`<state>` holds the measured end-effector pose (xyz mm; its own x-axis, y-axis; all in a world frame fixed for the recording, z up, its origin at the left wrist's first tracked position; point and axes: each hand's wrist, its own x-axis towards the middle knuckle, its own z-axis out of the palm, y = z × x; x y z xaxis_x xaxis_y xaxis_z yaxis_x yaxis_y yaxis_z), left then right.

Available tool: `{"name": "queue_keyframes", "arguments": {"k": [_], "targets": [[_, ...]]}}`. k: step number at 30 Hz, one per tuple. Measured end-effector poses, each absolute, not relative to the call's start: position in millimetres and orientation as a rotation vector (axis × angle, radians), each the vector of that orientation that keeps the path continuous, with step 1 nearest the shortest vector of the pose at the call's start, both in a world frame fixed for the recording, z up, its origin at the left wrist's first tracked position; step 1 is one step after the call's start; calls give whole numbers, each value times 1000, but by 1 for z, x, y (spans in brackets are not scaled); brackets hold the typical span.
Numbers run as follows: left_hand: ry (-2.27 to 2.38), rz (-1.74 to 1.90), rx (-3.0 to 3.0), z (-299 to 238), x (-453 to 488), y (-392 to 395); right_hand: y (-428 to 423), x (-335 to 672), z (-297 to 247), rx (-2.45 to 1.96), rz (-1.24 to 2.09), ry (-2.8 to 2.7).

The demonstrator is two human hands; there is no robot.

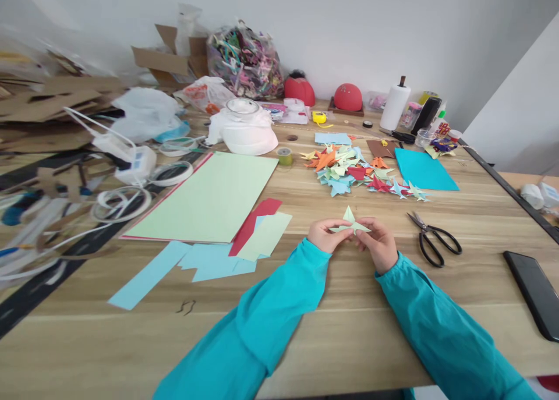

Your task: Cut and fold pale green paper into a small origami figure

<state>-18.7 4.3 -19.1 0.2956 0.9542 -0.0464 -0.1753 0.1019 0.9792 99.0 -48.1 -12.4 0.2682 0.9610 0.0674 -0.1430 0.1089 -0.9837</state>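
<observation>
A small pale green folded paper figure (349,223) is held between both hands just above the wooden table (349,330). My left hand (324,234) pinches its left end, fingers closed. Its right end is pinched by my right hand (379,243), also closed. One point of the figure sticks up between the hands. Both arms wear teal sleeves. Beyond the hands lies a pile of folded paper figures (356,170) in orange, green, blue and red.
Black scissors (432,240) lie right of my hands, a dark phone (535,292) further right. A blue sheet (423,170) is behind. Large green sheet (209,199), red and blue offcuts (218,260) to the left. Tape rolls, cardboard, bags and a paper towel roll (394,106) clutter the back.
</observation>
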Motion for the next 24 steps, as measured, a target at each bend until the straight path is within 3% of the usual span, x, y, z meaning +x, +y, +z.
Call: {"name": "queue_keyframes", "arguments": {"k": [24], "targets": [[813, 964, 1049, -19, -21, 6, -50, 104, -19, -1121, 1099, -878]]}}
